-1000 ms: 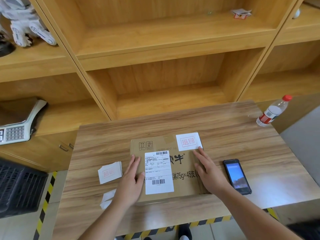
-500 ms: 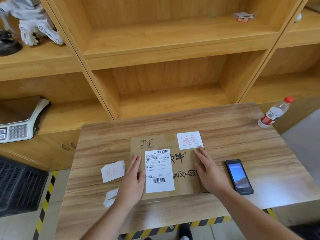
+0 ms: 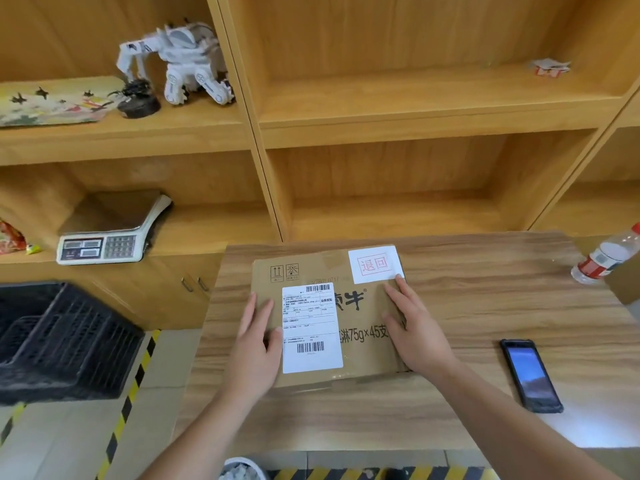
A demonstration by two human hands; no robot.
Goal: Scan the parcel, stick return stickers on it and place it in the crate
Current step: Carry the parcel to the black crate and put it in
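Note:
A flat brown cardboard parcel (image 3: pixel 360 327) is over the left part of the wooden table (image 3: pixel 502 299). It carries a white shipping label (image 3: pixel 311 327) with barcodes, and a white return sticker (image 3: pixel 374 265) with red characters sits at its far right corner. My left hand (image 3: pixel 256 344) grips its left edge, thumb on the label. My right hand (image 3: pixel 415 334) grips its right edge. A black plastic crate (image 3: pixel 62 341) stands on the floor to the left of the table. The loose stack of stickers is hidden.
A black phone (image 3: pixel 530 375) lies on the table to the right of the parcel. A water bottle (image 3: pixel 606 258) lies at the far right edge. Wooden shelves behind hold a weighing scale (image 3: pixel 110 233) and a white toy robot (image 3: pixel 187 64).
The parcel has shifted left in both hands toward the table's left edge, covering the spot where the sticker stack lay. My view has swung left, bringing the crate further in.

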